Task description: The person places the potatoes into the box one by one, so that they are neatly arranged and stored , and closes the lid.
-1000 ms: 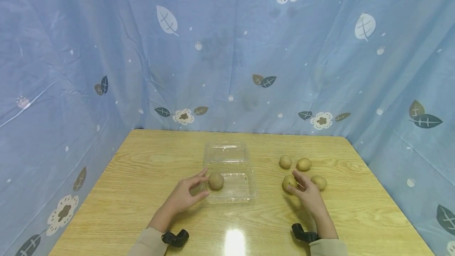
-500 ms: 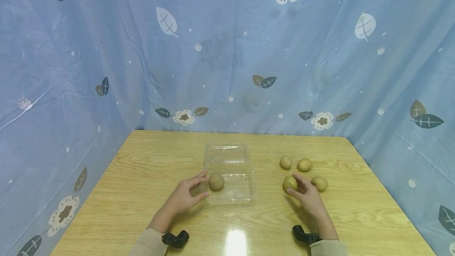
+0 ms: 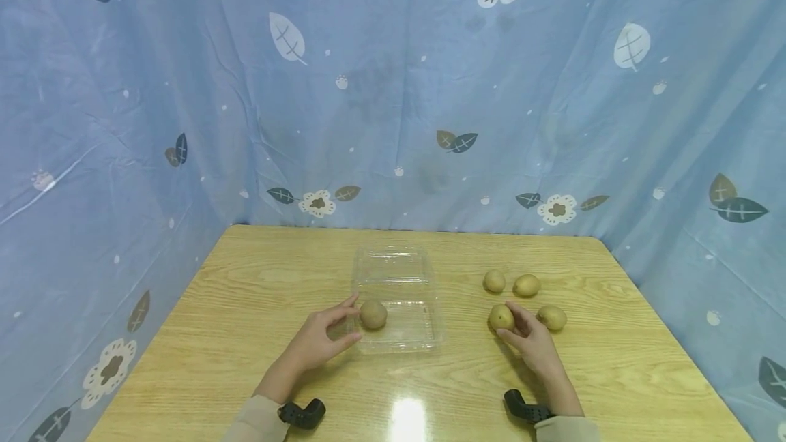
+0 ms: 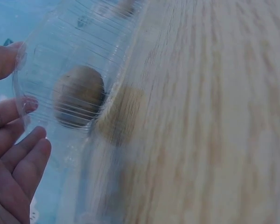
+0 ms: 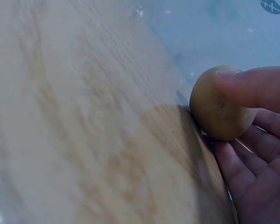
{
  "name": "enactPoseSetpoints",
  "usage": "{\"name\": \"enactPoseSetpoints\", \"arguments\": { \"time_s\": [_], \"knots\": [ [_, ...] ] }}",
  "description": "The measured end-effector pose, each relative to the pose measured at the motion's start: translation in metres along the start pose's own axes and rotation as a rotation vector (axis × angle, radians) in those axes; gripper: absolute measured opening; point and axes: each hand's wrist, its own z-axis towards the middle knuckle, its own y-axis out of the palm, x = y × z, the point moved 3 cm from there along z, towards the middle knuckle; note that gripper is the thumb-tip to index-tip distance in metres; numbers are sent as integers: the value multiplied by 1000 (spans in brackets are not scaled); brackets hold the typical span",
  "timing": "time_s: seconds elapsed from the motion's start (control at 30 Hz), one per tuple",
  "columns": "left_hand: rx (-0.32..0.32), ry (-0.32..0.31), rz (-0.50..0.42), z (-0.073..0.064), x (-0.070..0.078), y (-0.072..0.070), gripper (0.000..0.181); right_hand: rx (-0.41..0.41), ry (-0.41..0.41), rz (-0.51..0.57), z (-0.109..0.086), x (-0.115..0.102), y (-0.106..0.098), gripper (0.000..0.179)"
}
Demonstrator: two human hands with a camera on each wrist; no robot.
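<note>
A clear plastic clamshell box (image 3: 393,277) lies open on the wooden table (image 3: 245,292), with one brown oval fruit (image 3: 372,314) in its near tray. My left hand (image 3: 353,320) touches the box's left wall, index finger and thumb spread along it. In the left wrist view the fingers (image 4: 11,154) lie against the clear wall (image 4: 84,51), and the fruit (image 4: 78,95) shows through it. My right hand (image 3: 512,325) grips another brown fruit (image 3: 500,316) that sits on the table. In the right wrist view the thumb (image 5: 252,88) lies over this fruit (image 5: 214,112) and the fingers curl behind it.
Three more brown fruits lie near the right hand: one (image 3: 493,281) and another (image 3: 526,285) behind it, a third (image 3: 551,317) to its right. A blue leaf-print cloth (image 3: 393,87) walls the table at the back and both sides.
The right hand's fingers, spread above the near-left fruit a second ago, have closed round it. The left hand and the box have not moved.
</note>
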Motion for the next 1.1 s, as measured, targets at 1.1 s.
{"name": "enactPoseSetpoints", "arguments": {
  "time_s": [1.1],
  "knots": [
    [-1, -33, -19, -1, 1, -1, 49, 77, 88, 50, 0, 6, 2, 64]
  ]
}}
